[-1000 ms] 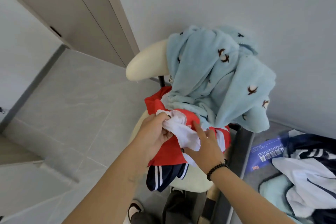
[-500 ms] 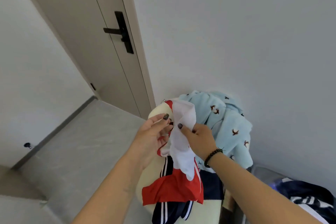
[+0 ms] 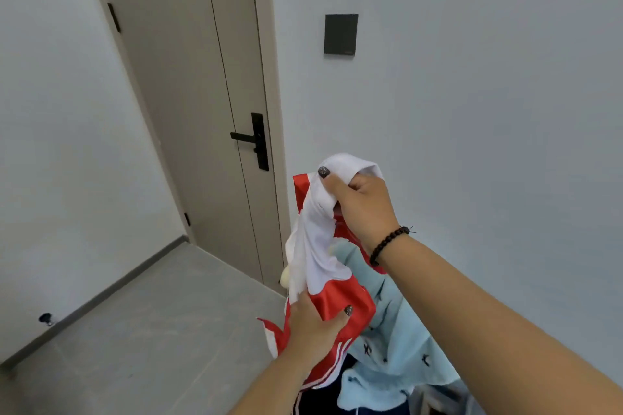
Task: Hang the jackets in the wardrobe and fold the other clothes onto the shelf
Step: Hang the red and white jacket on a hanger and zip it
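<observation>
red-and-white jacket (image 3: 317, 246), crumpled, held aloft

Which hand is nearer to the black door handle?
Right. The right hand is raised beside the handle, to its right; the left hand grips the jacket much lower.

Blue garment (image 3: 397, 357) cut by bottom edge, cream object (image 3: 285, 277) mostly hidden, perhaps a chair

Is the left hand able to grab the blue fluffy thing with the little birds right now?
Probably not yet. The left hand is busy gripping the red and white jacket, which hangs in front of part of the blue garment. It lies close, just beside, so letting go would likely free the way.
</observation>
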The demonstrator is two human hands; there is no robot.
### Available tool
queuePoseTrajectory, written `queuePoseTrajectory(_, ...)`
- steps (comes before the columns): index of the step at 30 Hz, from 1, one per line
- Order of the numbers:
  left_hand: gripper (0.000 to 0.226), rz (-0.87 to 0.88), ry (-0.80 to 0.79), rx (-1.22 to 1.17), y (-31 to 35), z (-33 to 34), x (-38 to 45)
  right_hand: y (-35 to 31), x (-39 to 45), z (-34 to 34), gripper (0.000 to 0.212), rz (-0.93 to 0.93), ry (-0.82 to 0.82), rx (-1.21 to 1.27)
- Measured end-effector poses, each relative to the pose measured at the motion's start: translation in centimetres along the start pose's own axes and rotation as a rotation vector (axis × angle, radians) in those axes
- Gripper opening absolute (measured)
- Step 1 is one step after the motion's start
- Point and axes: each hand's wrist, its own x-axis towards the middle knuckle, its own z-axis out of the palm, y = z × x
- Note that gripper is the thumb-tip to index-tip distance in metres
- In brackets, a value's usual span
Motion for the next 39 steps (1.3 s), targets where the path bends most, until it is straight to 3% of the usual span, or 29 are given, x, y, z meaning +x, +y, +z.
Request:
queuePoseTrajectory(2,0.024,0.14,0.128,-0.023,1.3,-0.9,0.5,-1.8,0.2,-0.1,0.057,-0.056,0.026,0.014)
queuePoseTrajectory(3,0.015,0.17,0.165,-0.042,1.9,-1.5,0.8,-2.4,0.4,-0.4,0.055,-0.068,0.049,0.013)
queuePoseTrajectory(9,0.023,0.175,0.239,-0.297,7.3,-6.0,1.3,-1.1,0.0,-4.7,0.039,0.088,0.185,0.04)
queuePoseTrajectory(12,0.025,0.223,0.166,-0.385,10.7,-8.3,1.0,1.5,-1.9,-7.1,0.017,0.212,0.021,0.027)
queuePoseTrajectory(13,0.025,0.248,0.143,-0.42,11.9,-8.7,0.7,2.4,-2.8,-7.6,0.028,0.213,-0.079,-0.008)
queuePoseTrajectory(15,0.027,0.292,0.112,-0.518,14.1,-9.6,0.3,4.0,-4.5,-8.0,0.072,0.143,-0.257,-0.095)
queuePoseTrajectory(17,0.028,0.285,0.048,-0.646,16.1,-10.4,-0.1,4.8,-5.8,-7.4,0.105,-0.031,-0.352,-0.257)
queuePoseTrajectory(18,0.028,0.265,0.008,-0.696,16.9,-10.8,-0.4,5.1,-6.1,-6.8,0.111,-0.133,-0.372,-0.349)
queuePoseTrajectory(20,0.024,0.24,-0.065,-0.755,18.0,-11.9,-1.3,4.9,-6.4,-5.2,0.11,-0.251,-0.34,-0.449)
queuePoseTrajectory(25,0.032,0.165,-0.245,-0.871,19.2,-14.6,-2.7,2.4,-5.2,-2.2,0.108,-0.296,-0.076,-0.388)
queuePoseTrajectory(30,0.035,0.165,-0.227,-0.947,18.0,-19.8,-3.0,1.2,-4.4,2.0,0.12,-0.385,-0.015,-0.418)
queuePoseTrajectory(35,0.035,0.089,-0.141,-0.996,14.6,-25.7,-3.8,-1.1,-4.0,8.3,0.105,-0.343,-0.183,-0.349)
queuePoseTrajectory(39,0.037,0.066,0.074,-0.961,11.5,-31.0,-4.9,-3.7,-3.4,13.6,0.055,-0.226,-0.289,-0.173)
